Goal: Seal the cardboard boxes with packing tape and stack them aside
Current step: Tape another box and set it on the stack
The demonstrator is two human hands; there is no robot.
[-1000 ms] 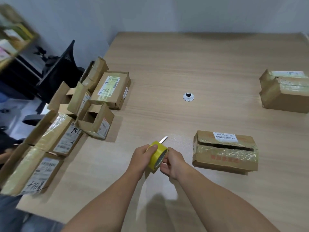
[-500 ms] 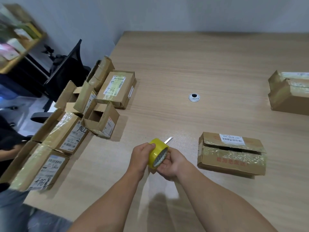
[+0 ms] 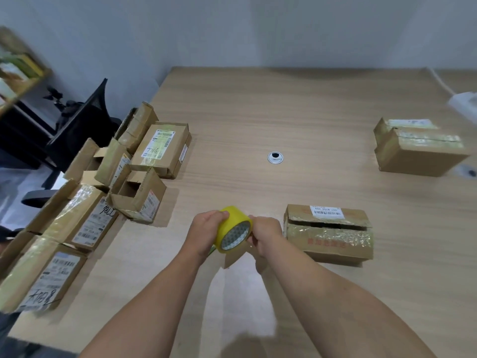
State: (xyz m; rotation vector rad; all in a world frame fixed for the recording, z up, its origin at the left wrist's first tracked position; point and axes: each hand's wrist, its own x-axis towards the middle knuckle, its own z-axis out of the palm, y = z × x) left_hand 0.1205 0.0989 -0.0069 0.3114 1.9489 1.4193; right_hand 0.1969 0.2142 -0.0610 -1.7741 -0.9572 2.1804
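Observation:
I hold a yellow roll of packing tape (image 3: 233,232) above the near middle of the wooden table (image 3: 296,112). My left hand (image 3: 206,232) grips the roll's outer side. My right hand (image 3: 265,236) pinches its rim on the other side. Just right of my hands lies a cardboard box (image 3: 329,235) with a white label; a dark gap shows between its top flaps. Two sealed boxes (image 3: 415,148) sit together at the far right. Several boxes (image 3: 85,200), some with flaps up, crowd the table's left edge.
A round cable grommet (image 3: 275,157) sits in the table's middle. A black office chair (image 3: 80,130) stands off the left edge, with a shelf (image 3: 18,78) behind it. A white object (image 3: 464,103) with a cable lies at the far right edge.
The view has shifted and now shows more of the wall and the right side of the table. The small metal blade beyond the roll is no longer visible. My hands stay on the roll.

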